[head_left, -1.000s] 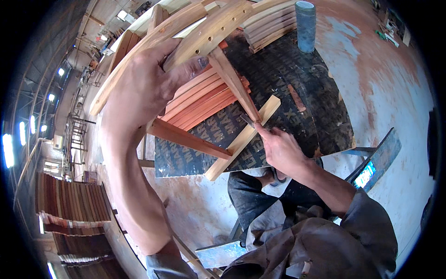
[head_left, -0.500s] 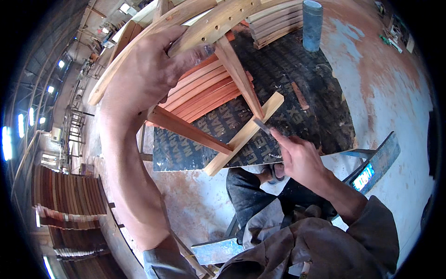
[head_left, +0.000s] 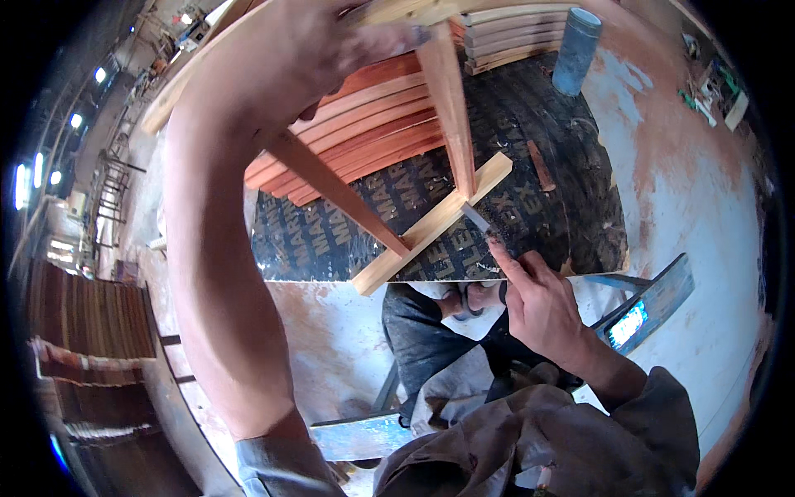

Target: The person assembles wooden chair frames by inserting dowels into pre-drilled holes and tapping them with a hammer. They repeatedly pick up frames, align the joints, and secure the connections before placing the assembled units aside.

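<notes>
At the top edge, my left hand (head_left: 306, 62), partly smeared by motion, is wrapped round a curved rail (head_left: 406, 12) of a pale wooden frame. Two slanting legs (head_left: 450, 116) run down from there to a light wooden crossbar (head_left: 431, 228), which lies near the board's front edge. My right hand (head_left: 542, 311) is closed on a small flat-bladed chisel (head_left: 475, 218), index finger stretched along it. The blade tip is at the crossbar, close beside the foot of the right leg; I cannot tell whether it touches. Much of its handle is hidden in the hand.
A black printed board (head_left: 563, 224) forms the work table. Reddish slats (head_left: 373, 132) are stacked behind the frame, paler slats (head_left: 513, 37) further back beside a blue-grey cylinder (head_left: 577, 51). A wood scrap (head_left: 540, 166) lies on the right. A lit phone (head_left: 627, 325) rests on a bench (head_left: 662, 294).
The view has shifted, and the drilled rail has mostly left the top of the picture. My left hand has moved up with the frame. The chisel remains beside the right leg's foot.
</notes>
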{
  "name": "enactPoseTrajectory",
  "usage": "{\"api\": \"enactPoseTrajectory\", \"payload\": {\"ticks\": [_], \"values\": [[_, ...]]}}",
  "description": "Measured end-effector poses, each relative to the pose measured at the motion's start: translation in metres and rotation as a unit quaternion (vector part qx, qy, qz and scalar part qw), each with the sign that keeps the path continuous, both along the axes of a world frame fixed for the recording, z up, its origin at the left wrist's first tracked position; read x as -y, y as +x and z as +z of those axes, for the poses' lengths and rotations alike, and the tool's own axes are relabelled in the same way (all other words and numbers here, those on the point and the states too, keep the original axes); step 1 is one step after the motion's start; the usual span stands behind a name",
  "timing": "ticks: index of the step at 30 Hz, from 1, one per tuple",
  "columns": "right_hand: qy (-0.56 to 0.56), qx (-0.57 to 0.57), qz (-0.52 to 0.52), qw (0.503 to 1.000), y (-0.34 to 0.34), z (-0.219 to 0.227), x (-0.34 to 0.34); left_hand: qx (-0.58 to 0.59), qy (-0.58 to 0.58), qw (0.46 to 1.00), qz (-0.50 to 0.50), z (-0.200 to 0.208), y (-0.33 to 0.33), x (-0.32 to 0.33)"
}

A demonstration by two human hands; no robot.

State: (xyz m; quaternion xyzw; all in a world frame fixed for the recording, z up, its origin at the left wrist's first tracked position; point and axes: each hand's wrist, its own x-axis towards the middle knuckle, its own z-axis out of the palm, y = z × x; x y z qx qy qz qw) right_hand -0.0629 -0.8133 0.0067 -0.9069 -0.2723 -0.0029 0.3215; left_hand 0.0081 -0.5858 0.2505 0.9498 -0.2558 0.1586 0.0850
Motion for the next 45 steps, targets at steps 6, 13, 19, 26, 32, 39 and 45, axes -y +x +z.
{"api": "enactPoseTrajectory", "payload": {"ticks": [6,13,19,26,32,39,45], "values": [[-0.082,0.034,0.037,0.995,0.007,-0.007,-0.01,-0.048,0.03,0.996,0.074,0.005,0.015,-0.026],[-0.12,0.079,0.013,0.99,0.022,-0.03,-0.023,-0.13,0.059,0.989,0.046,0.013,0.021,-0.026],[-0.132,0.108,0.008,0.985,0.021,-0.029,-0.02,-0.048,0.06,0.995,0.057,-0.002,0.008,-0.031],[-0.161,0.129,0.037,0.978,0.031,-0.028,-0.019,-0.006,0.149,0.985,0.089,-0.005,0.016,-0.029],[-0.182,0.157,0.025,0.97,0.041,-0.044,-0.028,-0.077,0.184,0.971,0.134,0.01,0.014,-0.018],[-0.147,0.148,0.032,0.977,0.047,-0.04,-0.039,0.065,0.379,0.923,0.026,0.003,0.024,-0.031],[-0.149,0.15,0.04,0.977,0.014,-0.038,0.011,0.004,0.139,0.986,0.094,-0.009,0.014,-0.031]]}}
